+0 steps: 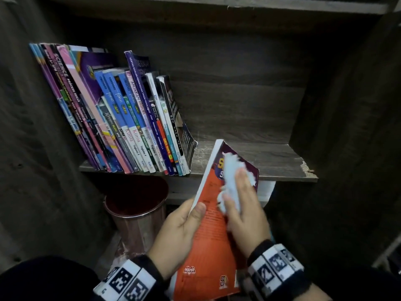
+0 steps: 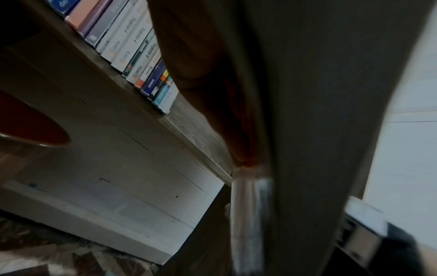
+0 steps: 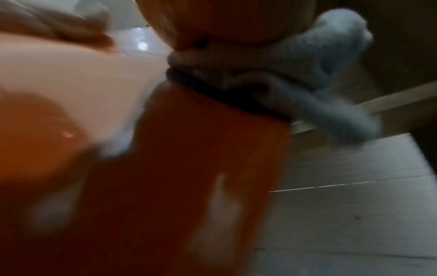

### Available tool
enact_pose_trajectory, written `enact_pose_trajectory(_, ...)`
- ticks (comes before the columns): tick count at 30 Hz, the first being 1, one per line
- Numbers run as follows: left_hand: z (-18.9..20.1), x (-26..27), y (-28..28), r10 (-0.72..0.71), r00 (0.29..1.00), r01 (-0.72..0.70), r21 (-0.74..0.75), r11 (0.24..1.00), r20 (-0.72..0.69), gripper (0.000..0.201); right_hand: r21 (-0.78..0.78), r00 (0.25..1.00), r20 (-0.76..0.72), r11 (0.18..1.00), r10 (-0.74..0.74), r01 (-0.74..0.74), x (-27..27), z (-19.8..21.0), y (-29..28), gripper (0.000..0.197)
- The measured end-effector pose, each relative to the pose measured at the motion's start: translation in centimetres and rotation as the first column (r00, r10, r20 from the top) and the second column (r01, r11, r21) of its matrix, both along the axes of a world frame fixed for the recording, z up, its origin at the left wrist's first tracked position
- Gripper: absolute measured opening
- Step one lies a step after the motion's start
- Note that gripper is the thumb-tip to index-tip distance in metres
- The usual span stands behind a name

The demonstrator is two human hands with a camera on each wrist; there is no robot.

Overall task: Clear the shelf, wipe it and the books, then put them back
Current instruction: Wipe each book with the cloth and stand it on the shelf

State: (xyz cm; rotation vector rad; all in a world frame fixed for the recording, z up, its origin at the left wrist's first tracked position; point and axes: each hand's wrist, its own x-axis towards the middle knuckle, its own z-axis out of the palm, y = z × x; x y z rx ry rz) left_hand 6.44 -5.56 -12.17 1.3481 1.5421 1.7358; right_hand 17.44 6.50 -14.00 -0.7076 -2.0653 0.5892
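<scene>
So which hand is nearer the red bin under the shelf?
Left. The left hand grips the orange book's spine edge just right of the red bin; the right hand presses the white cloth on the cover, farther right.

Head view: looking forward and down from above both hands into the dark wooden shelf [image 1: 249,161], row of books [image 1: 121,118] upper left. Left wrist view: very near, low, aimed upward past the shelf edge [image 2: 189,138] at the same row of books [image 2: 141,61]. Right wrist view: pressed close over the orange book [image 3: 201,177] and white cloth [image 3: 319,74], blurred; both also seen from the head.
</scene>
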Motion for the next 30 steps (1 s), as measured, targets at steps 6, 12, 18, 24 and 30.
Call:
enact_pose_trajectory(6, 0.1, 0.4, -0.1, 0.007, 1.0, -0.007, 0.011, 1.0, -0.005, 0.026, -0.185, 0.97, -0.156, 0.97, -0.186, 0.156, 0.4, -1.0, 1.1, 0.054)
enact_pose_trajectory(12, 1.7, -1.7, 0.3, 0.1, 0.98, -0.124, 0.133, 0.983, 0.175, 0.033, 0.422, 0.989, 0.118, 0.897, 0.091, -0.133, -1.5, -4.9, -7.4, 0.057)
enact_pose_trajectory(18, 1.7, -1.4, 0.2, 0.017, 0.993, -0.031, 0.119, 0.992, 0.119, 0.029, 0.387, 0.998, -0.069, 0.922, -0.011, 0.037, -1.5, -1.3, -1.5, 0.047)
enact_pose_trajectory(24, 1.9, -1.0, -0.5, -0.127, 0.985, 0.118, 0.082, 0.99, 0.12, 0.031, -0.274, 0.869, -0.383, 0.937, -0.313, 0.216, 1.5, 2.3, 5.3, 0.074)
enact_pose_trajectory(30, 3.2, -3.7, 0.0, 0.002, 0.978, -0.047, 0.212, 0.976, 0.21, 0.053, -0.673, 0.827, -0.556, 0.536, 0.088, -0.51, 1.4, 0.9, 3.0, 0.095)
